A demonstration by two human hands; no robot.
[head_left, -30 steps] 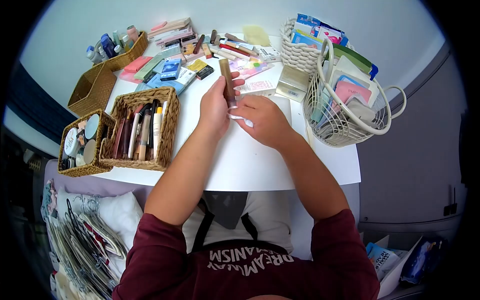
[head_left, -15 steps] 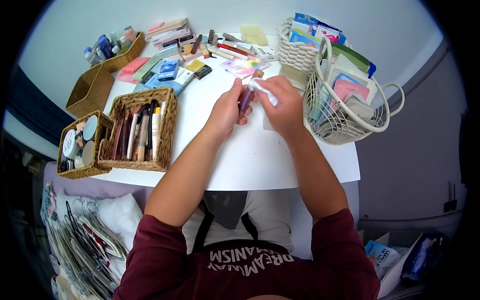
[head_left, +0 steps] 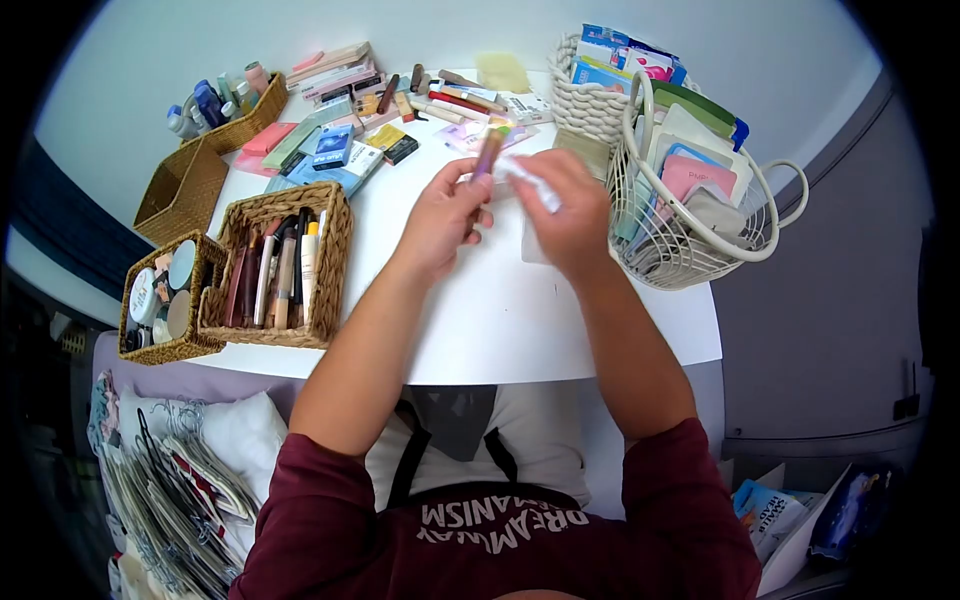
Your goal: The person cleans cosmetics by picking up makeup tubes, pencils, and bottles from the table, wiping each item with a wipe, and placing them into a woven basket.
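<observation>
Tube (head_left: 487,155): held tilted above the counter (head_left: 450,335), its brown upper end showing past the fingers of the left hand (head_left: 450,215)
Change: 0.5 s ago the white wipe (head_left: 545,195) lay against the tube's upper end; now it sits just to the side, and whether an edge touches is too blurred to tell
Meaning: the work in hand seems to be between strokes, with tube and wipe both kept ready
Left hand: fingers narrow around the tube's lower part
Right hand (head_left: 572,200): fingers closed on the wipe, blurred
Counter: white, bare near the person, with small boxes (head_left: 332,147) heaped towards the back
Woven basket (head_left: 337,265): on the left, tubes and pencils inside, beside a smaller wicker basket (head_left: 178,350) of compacts
White wire basket (head_left: 748,253): at the right edge, near a white rope basket (head_left: 585,108) of packets
Room: pale wall (head_left: 450,30) behind, hangers (head_left: 175,490) and a white pillow (head_left: 228,425) below left
</observation>
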